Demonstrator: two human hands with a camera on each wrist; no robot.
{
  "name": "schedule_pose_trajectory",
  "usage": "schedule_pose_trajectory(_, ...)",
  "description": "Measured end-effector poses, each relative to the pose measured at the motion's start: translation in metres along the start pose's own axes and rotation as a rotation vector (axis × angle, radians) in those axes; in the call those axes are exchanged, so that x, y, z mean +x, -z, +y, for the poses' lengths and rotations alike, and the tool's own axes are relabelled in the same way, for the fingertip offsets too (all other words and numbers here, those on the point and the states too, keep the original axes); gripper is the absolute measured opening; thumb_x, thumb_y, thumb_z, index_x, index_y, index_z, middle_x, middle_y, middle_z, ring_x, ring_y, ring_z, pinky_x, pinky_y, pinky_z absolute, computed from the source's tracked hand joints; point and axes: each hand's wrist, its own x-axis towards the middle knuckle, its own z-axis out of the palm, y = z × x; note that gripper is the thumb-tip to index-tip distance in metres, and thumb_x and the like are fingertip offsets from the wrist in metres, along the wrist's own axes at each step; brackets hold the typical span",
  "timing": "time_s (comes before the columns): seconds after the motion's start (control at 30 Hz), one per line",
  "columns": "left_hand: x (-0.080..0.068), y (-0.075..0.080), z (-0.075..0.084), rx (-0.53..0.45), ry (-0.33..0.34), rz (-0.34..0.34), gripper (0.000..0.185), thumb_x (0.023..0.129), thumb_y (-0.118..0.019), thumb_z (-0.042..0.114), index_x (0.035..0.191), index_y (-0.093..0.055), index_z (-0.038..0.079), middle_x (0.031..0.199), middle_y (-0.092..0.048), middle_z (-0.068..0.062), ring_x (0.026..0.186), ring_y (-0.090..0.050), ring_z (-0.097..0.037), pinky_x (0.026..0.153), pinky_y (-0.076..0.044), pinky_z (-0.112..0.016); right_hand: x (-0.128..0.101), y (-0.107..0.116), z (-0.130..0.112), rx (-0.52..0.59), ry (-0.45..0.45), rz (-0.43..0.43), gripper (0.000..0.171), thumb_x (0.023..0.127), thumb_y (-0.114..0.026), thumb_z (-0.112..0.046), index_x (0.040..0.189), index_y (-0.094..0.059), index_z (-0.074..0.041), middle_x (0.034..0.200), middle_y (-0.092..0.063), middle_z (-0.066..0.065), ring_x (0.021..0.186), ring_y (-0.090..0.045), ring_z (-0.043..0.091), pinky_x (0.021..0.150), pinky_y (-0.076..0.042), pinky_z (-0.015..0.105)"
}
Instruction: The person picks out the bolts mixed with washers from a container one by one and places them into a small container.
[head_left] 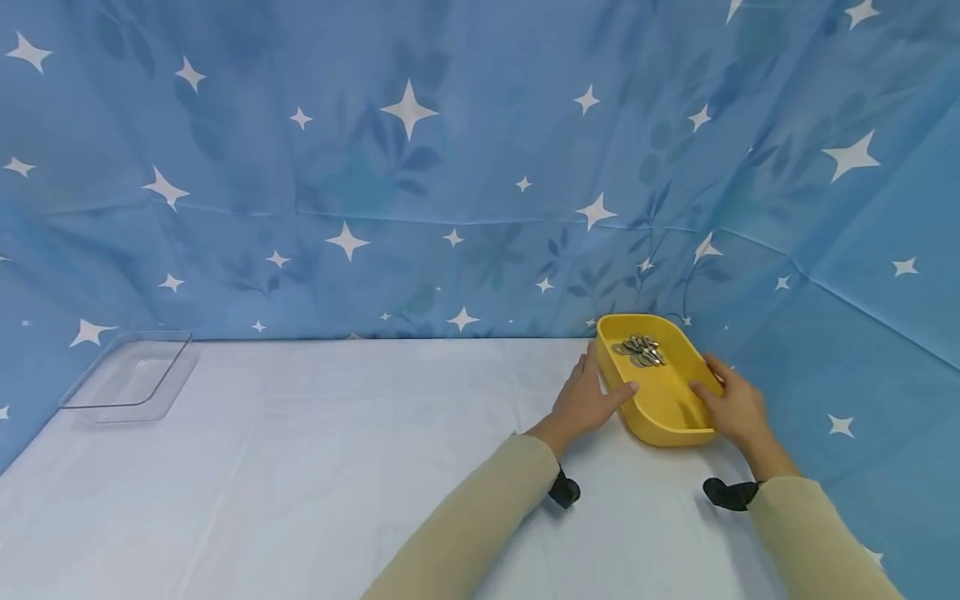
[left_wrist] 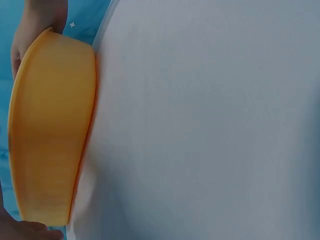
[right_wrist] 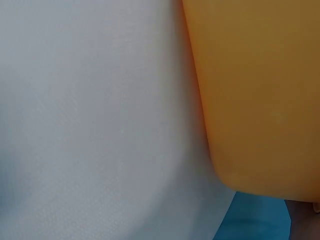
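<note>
- Currently on the desk, far right corner: yellow tray, close against the blue star-printed backdrop.
- Inside the tray, at its far end: small heap of metal pieces, silvery, too small to tell apart.
- Left hand on the tray's left side, thumb hooked over the rim, fingers along the outer wall; gripping the tray.
- Right hand on the tray's right side, thumb over the rim, fingers behind the wall; likewise gripping.
- Left wrist view: yellow tray's outer wall seen side-on next to the white desk cloth, a fingertip at the bottom edge, more of a hand at the top.
- Right wrist view: tray's wall filling the right half, white cloth to the left, a strip of blue backdrop below; whether the tray rests flat or is tilted, impossible to tell.
- Both forearms in beige sleeves, a dark strap at each wrist.
- Far left corner of the desk, well apart from the hands: clear plastic tray, nothing visible in it.
</note>
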Motion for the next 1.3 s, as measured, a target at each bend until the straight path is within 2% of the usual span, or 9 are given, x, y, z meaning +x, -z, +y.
schedule_pose_trajectory(0.1,0.005,-0.010,0.003,-0.019,-0.020,-0.011,0.093,0.095,-0.054,0.065,0.165,-0.005,0.027,0.169,-0.024,-0.002,0.154,-0.032,-0.023,0.126,-0.033,-0.041,0.000,0.000,-0.002,0.015,-0.012,0.009,0.064,0.108,-0.045,-0.034,0.160,-0.024,-0.003,0.153,-0.036,0.037,0.136,-0.035,0.061,0.107,-0.036,0.075)
schedule_pose_trajectory(0.23,0.004,-0.024,0.005,-0.041,0.009,-0.030,0.086,0.097,-0.057,0.053,0.164,-0.006,0.035,0.168,-0.026,0.001,0.151,-0.036,-0.029,0.125,-0.035,-0.044,-0.003,-0.001,-0.002,0.030,-0.009,0.007,0.060,0.108,-0.045,-0.029,0.158,-0.027,-0.001,0.152,-0.036,0.039,0.136,-0.035,0.061,0.106,-0.036,0.075)
schedule_pose_trajectory(0.4,0.002,-0.028,0.005,-0.091,0.034,-0.022,0.083,0.096,-0.058,0.042,0.163,-0.008,0.039,0.168,-0.027,0.003,0.149,-0.039,-0.032,0.124,-0.035,-0.046,-0.007,-0.002,-0.001,0.093,-0.040,0.001,0.057,0.109,-0.041,-0.025,0.158,-0.026,0.000,0.153,-0.032,0.040,0.139,-0.031,0.062,0.108,-0.035,0.073)
schedule_pose_trajectory(0.63,-0.001,-0.021,0.001,-0.080,0.013,-0.026,0.084,0.096,-0.056,0.040,0.164,-0.007,0.032,0.170,-0.023,0.001,0.149,-0.040,-0.019,0.124,-0.037,-0.036,-0.009,-0.005,-0.005,0.279,-0.140,-0.045,0.053,0.110,-0.029,-0.018,0.160,-0.021,-0.005,0.162,-0.023,0.032,0.147,-0.028,0.052,0.111,-0.041,0.058)
schedule_pose_trajectory(0.73,-0.004,-0.016,-0.003,-0.093,0.011,-0.037,0.084,0.096,-0.054,0.040,0.164,-0.006,0.031,0.170,-0.021,0.002,0.151,-0.037,-0.016,0.124,-0.035,-0.034,-0.012,-0.008,-0.008,0.336,-0.165,-0.061,0.052,0.110,-0.025,-0.020,0.161,-0.019,-0.009,0.165,-0.017,0.029,0.149,-0.025,0.050,0.113,-0.039,0.056)
schedule_pose_trajectory(0.87,-0.011,-0.009,-0.010,-0.113,0.008,-0.042,0.083,0.098,-0.052,0.037,0.164,-0.004,0.029,0.171,-0.019,0.000,0.152,-0.034,-0.015,0.125,-0.033,-0.034,-0.017,-0.013,-0.011,0.460,-0.194,-0.121,0.053,0.111,-0.022,-0.024,0.162,-0.012,-0.013,0.168,-0.006,0.024,0.153,-0.014,0.049,0.124,-0.024,0.063)
schedule_pose_trajectory(1.0,-0.018,-0.001,-0.016,-0.128,-0.005,-0.028,0.082,0.097,-0.053,0.035,0.165,-0.006,0.027,0.170,-0.020,0.005,0.152,-0.033,-0.014,0.125,-0.033,-0.034,-0.024,-0.019,-0.016,0.569,-0.223,-0.158,0.054,0.112,-0.022,-0.030,0.162,-0.009,-0.017,0.170,-0.001,0.017,0.156,-0.010,0.044,0.127,-0.016,0.060)
schedule_pose_trajectory(1.17,-0.027,0.010,-0.025,-0.161,0.010,-0.015,0.083,0.096,-0.054,0.034,0.165,-0.008,0.028,0.169,-0.022,0.011,0.152,-0.034,-0.012,0.126,-0.033,-0.036,-0.032,-0.028,-0.026,0.595,-0.234,-0.155,0.053,0.112,-0.024,-0.032,0.162,-0.013,-0.019,0.171,-0.003,0.015,0.157,-0.009,0.042,0.128,-0.014,0.059)
schedule_pose_trajectory(1.3,-0.034,0.022,-0.035,-0.246,0.016,-0.012,0.081,0.095,-0.055,0.033,0.164,-0.011,0.034,0.167,-0.027,0.010,0.151,-0.034,-0.010,0.125,-0.034,-0.039,-0.038,-0.037,-0.037,0.608,-0.233,-0.147,0.052,0.111,-0.024,-0.029,0.162,-0.014,-0.019,0.171,-0.002,0.011,0.158,-0.004,0.038,0.129,-0.012,0.057)
